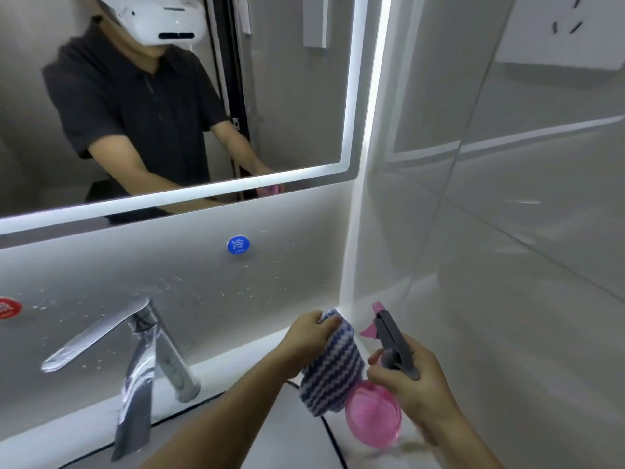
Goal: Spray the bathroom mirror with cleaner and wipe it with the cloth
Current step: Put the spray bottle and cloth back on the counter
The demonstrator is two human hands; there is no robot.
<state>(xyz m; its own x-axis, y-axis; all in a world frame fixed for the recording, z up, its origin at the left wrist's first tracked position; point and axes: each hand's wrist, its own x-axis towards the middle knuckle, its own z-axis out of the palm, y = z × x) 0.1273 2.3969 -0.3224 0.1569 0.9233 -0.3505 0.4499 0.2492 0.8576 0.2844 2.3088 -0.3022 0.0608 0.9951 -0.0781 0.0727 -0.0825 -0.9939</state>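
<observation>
Left hand point(309, 336) grips cloth point(333, 363), right hand point(411, 377) grips bottle point(373, 416), both below mirror point(287, 106), ready to spray.

Mirror point(277, 96) up on the back wall, upper left. Below it, round sticker point(238, 245) on the splashback, a second sticker point(8, 308) at the far left edge. Faucet point(135, 343) lower left, in front of the splashback. Left hand point(309, 336) right of the faucet, gripping cloth point(333, 363), which hangs beneath it. Just right of the cloth, touching it, spray bottle point(373, 414) in right hand point(411, 380). Tiled side wall point(507, 198) on the right.
</observation>
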